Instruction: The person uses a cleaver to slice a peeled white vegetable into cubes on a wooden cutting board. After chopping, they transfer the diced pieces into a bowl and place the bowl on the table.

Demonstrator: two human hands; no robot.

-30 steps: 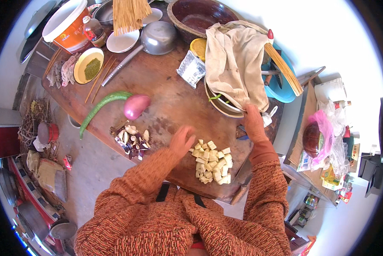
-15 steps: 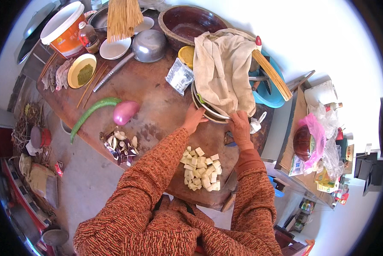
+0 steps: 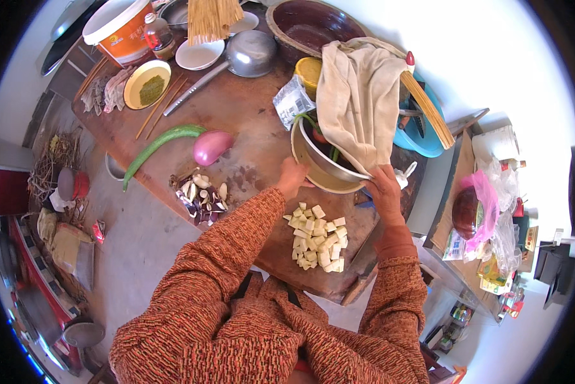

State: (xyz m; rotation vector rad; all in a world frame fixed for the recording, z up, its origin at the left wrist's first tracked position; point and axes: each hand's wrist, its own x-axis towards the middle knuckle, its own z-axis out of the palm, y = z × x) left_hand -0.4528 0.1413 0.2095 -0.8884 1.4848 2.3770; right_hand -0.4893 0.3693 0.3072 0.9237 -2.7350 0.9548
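On the brown worktop point(image 3: 252, 118), the left hand point(image 3: 292, 178) grips a bowl point(image 3: 324, 178); the right hand point(image 3: 384, 182) pinches the cloth point(image 3: 358, 96) over it.

Orange bucket point(image 3: 122, 37) beside bottle point(image 3: 159, 37); pile point(image 3: 49, 165) (twigs, apparently) at left.

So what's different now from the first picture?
The left hand moved forward and now touches the bowl, which slid toward the person. The cloth now covers less of it. The right hand stays at the rim; the pale cubes and whole purple eggplant stayed put.
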